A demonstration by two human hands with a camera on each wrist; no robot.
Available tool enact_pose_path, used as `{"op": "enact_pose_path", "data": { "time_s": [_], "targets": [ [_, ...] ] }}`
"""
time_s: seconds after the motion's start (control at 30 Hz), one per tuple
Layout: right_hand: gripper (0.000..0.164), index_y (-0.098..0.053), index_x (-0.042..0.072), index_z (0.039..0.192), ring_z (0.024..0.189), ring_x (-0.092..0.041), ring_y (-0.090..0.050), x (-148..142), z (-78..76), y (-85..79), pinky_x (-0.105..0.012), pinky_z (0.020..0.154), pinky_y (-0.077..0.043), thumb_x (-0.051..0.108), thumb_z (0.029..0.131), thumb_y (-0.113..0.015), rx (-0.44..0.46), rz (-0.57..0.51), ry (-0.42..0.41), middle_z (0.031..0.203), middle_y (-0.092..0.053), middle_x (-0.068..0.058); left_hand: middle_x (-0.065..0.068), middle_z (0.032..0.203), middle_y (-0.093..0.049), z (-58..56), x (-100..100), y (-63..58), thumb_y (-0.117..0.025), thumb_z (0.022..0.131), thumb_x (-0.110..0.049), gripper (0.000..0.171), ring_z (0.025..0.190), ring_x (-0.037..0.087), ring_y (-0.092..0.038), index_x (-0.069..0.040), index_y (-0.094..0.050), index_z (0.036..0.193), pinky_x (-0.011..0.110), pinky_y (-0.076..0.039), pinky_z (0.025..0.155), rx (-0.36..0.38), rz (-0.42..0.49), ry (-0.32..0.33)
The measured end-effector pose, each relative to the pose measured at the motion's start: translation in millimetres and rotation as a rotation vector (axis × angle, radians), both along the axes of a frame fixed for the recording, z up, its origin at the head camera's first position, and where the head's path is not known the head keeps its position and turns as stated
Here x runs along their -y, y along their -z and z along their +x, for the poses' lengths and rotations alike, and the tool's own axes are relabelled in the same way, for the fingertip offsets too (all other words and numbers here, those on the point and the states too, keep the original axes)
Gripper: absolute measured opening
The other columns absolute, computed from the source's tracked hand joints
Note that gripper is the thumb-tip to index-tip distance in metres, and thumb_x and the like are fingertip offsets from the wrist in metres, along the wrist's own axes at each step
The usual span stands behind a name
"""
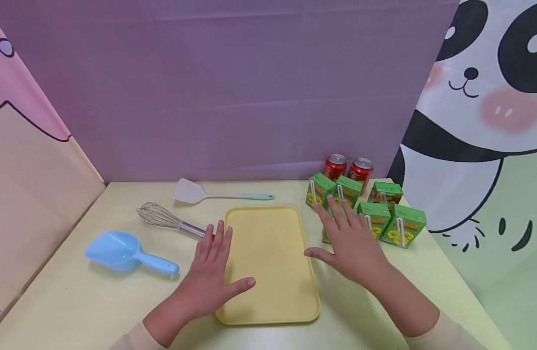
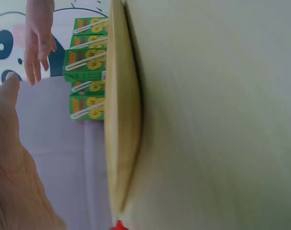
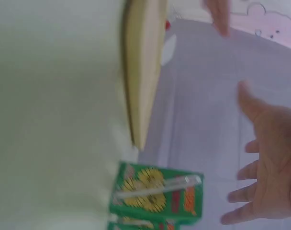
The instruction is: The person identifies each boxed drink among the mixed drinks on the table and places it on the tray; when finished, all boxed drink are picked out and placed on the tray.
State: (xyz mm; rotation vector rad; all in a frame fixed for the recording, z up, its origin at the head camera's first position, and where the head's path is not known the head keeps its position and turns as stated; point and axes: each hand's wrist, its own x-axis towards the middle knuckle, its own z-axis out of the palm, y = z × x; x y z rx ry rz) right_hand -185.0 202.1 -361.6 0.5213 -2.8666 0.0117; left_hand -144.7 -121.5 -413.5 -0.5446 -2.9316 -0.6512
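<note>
My left hand point(image 1: 211, 282), fingers spread and holding nothing, hovers over the left edge of a yellow tray point(image 1: 268, 262). Its fingertips overlap the red end of a whisk point(image 1: 161, 216) in the head view. On the other side, my right hand point(image 1: 353, 245) is spread flat in the air, its thumb near the tray's right edge. Behind its fingers stand several green drink cartons point(image 1: 403, 226) with white straws, one of them partly hidden by the hand. The right wrist view shows a carton point(image 3: 155, 191) below the right hand point(image 3: 274, 163), apart from it.
Left of the tray lies a light blue scoop point(image 1: 119, 250). A spatula point(image 1: 191, 192) with a pale green handle lies beyond the tray. Two red cans point(image 1: 360, 170) stand behind the cartons, near the purple backdrop point(image 1: 251, 97). A panda-printed sheet point(image 1: 474, 121) bounds the right side.
</note>
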Motion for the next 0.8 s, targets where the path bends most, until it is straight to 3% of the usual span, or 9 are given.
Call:
{"op": "enact_pose_path", "data": {
  "time_s": [0.13, 0.27, 0.4, 0.53, 0.8],
  "targets": [
    [0.097, -0.026, 0.011, 0.155, 0.141, -0.043, -0.031, -14.1, -17.3, -13.3, -0.064, 0.099, -0.043, 0.064, 0.084, -0.064, 0.056, -0.005, 0.016, 0.155, -0.033, -0.019, -0.014, 0.161, 0.02, 3.9, 9.5, 1.3, -0.052, 0.08, -0.08, 0.113, 0.151, 0.016, 0.016, -0.028, 0.013, 0.155, 0.055, -0.017, 0.12, 0.217, 0.113, 0.005],
    [0.088, -0.034, 0.007, 0.151, 0.133, -0.044, -0.042, -26.4, -34.0, -18.9, -0.06, 0.096, -0.047, 0.051, 0.084, -0.072, 0.126, -0.015, 0.01, 0.146, -0.046, -0.02, -0.005, 0.165, 0.008, 10.1, 17.7, 6.3, -0.059, 0.078, -0.077, 0.117, 0.153, 0.02, -0.002, -0.017, 0.002, 0.158, 0.051, -0.025, 0.119, 0.31, 0.089, -0.005],
    [0.076, -0.047, 0.002, 0.142, 0.123, -0.044, -0.053, -31.9, -48.1, -19.0, -0.058, 0.098, -0.047, 0.04, 0.084, -0.077, 0.153, 0.01, -0.001, 0.136, -0.057, -0.021, 0.007, 0.166, -0.009, 16.1, 22.9, 11.5, -0.066, 0.074, -0.075, 0.122, 0.151, 0.028, -0.017, -0.006, -0.01, 0.158, 0.052, -0.029, 0.116, 0.362, 0.056, -0.024],
    [0.062, -0.057, 0.0, 0.133, 0.118, -0.042, -0.058, -35.1, -57.1, -18.0, -0.058, 0.095, -0.048, 0.031, 0.084, -0.078, 0.147, 0.064, 0.013, 0.128, -0.063, -0.021, 0.015, 0.163, -0.02, 19.9, 23.4, 12.7, -0.072, 0.067, -0.075, 0.128, 0.149, 0.032, -0.024, 0.0, -0.018, 0.156, 0.052, -0.03, 0.115, 0.382, 0.026, -0.015],
    [0.049, -0.064, 0.003, 0.122, 0.104, -0.036, -0.064, -41.0, -67.6, -13.9, -0.055, 0.086, -0.052, 0.028, 0.082, -0.079, 0.126, 0.079, -0.007, 0.115, -0.069, -0.016, 0.018, 0.162, -0.021, 21.8, 24.1, 18.9, -0.075, 0.06, -0.076, 0.134, 0.149, 0.034, -0.023, 0.0, -0.019, 0.155, 0.053, -0.036, 0.111, 0.357, -0.053, 0.052]
  ]
}}
